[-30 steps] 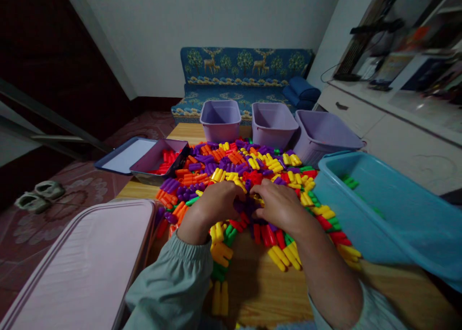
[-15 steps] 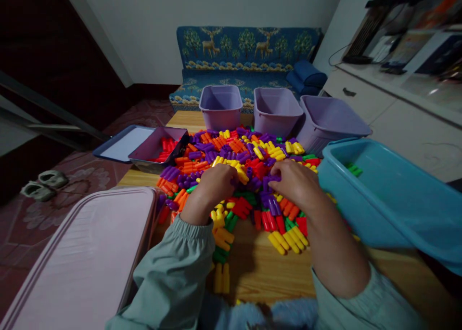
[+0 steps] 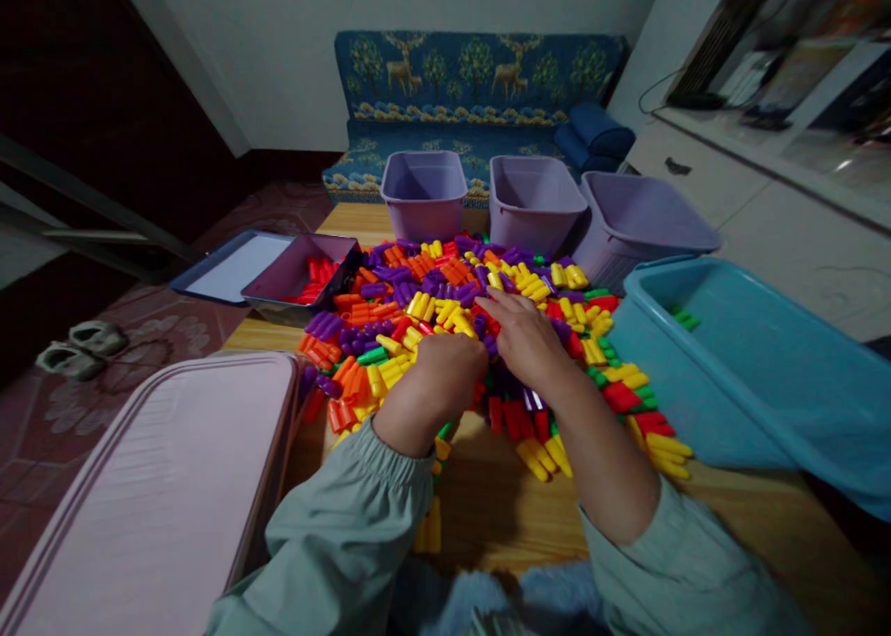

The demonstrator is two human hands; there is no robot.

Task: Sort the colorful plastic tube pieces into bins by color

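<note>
A wide heap of bullet-shaped plastic toy pieces (image 3: 396, 288) in purple, orange, yellow, red and green covers the middle of the wooden table. Many are joined side by side in small rows. My left hand (image 3: 449, 376) is closed at the near part of the heap, its fingertips turned under, so whatever they hold is hidden. Just to its right, my right hand (image 3: 525, 334) reaches over the heap with fingers stretched out to the left, touching or just above purple and red pieces. Yellow joined pieces (image 3: 535, 458) lie under my right forearm.
Three lilac bins (image 3: 424, 204) line the table's back. A blue tub (image 3: 696, 367) with green pieces inside stands right. At left are a box (image 3: 278, 313) holding red pieces, its lid (image 3: 233, 269), and a pink-lidded container (image 3: 160, 487). A patterned sofa (image 3: 480, 79) is behind.
My left hand has moved right and nearer to me, uncovering yellow pieces. My right hand has shifted left and slightly farther away, so the two hands are closer together.
</note>
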